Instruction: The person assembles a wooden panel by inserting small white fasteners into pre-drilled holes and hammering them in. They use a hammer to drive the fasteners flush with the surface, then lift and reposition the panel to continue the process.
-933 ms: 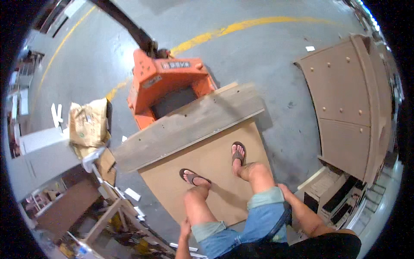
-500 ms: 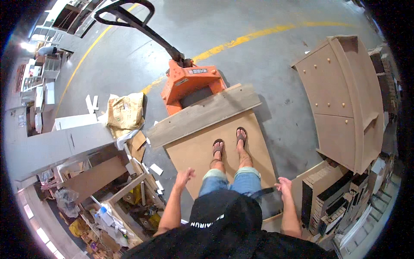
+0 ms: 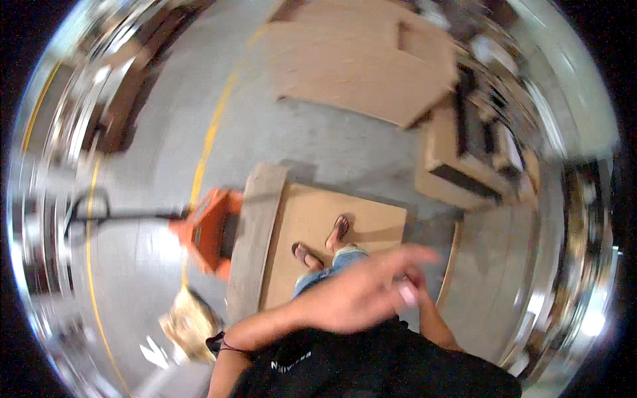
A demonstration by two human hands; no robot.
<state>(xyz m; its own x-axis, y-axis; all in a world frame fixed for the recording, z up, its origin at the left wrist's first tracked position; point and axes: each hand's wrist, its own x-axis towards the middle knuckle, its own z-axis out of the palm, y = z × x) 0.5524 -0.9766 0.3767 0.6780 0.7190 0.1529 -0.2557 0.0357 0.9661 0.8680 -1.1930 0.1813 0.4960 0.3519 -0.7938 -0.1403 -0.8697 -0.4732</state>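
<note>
1. Nearest, my left hand [image 3: 361, 298] crosses in front of my chest, smeared by blur. Its fingers [image 3: 415, 255] look stretched out rather than clenched. A small pale spot sits by them, and I cannot tell whether I am pinching something there.
2. My right forearm [image 3: 438, 328] rises from the lower right and meets the left hand. The right hand itself is hidden behind the left, so I cannot tell its grip.
3. Below my hands, my sandals [image 3: 340, 229] stand on the brown board [image 3: 371, 219]. It lies flat, and both feet are near its left part.
4. A grey plank [image 3: 255, 245] lies along the board's left edge, touching it. Just left of the plank is the orange pallet truck [image 3: 206, 232], with its handle reaching further left.
5. Near left, crumpled brown packing [image 3: 189, 322] lies on the concrete floor [image 3: 332, 146].
6. To the right, well apart from the board, stands an open cabinet carcass [image 3: 458, 159]. Farther off, large tan panels [image 3: 358, 66] lie past a yellow floor line [image 3: 209, 142].
7. My judgement is that the board is loaded and lying settled. Neither hand is clearly on any panel, so handling the cabinet parts looks barely started. The carcass and the far panels seem untouched.
</note>
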